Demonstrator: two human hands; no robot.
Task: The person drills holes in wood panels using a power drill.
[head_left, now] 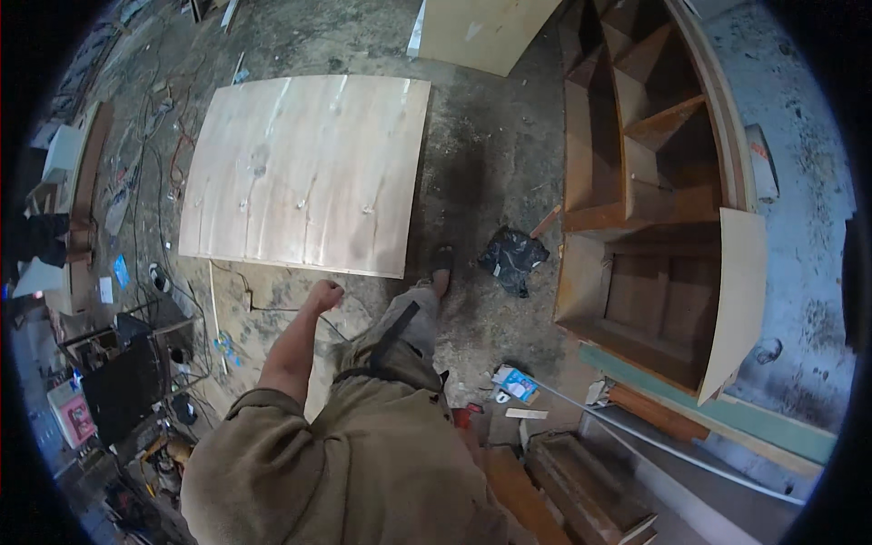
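A pale, streaked grain is shown by the plywood sheet (307,173). The crumpled bag (513,258) is black, the cabinet (649,209) brown.

Place: carpentry workshop, rough, w/ work in progress.
Floor (490,154): bare concrete, dusty, sawdust and offcuts scattered about.
Stock: big plywood sheet (304,173) flat on the floor; another board (481,32) leaning at the top.
Build: unfinished wooden cabinet (649,182) on the right, open compartments, bare wood, loose panel (738,300) beside it.
Power: cables (159,136) trailing over the floor on the left.
Gear: dark boxes and tools (127,381) piled lower left.
Scrap: timber lengths (581,481) and a metal strip (672,445) lower right; black bag (513,259) near the cabinet.
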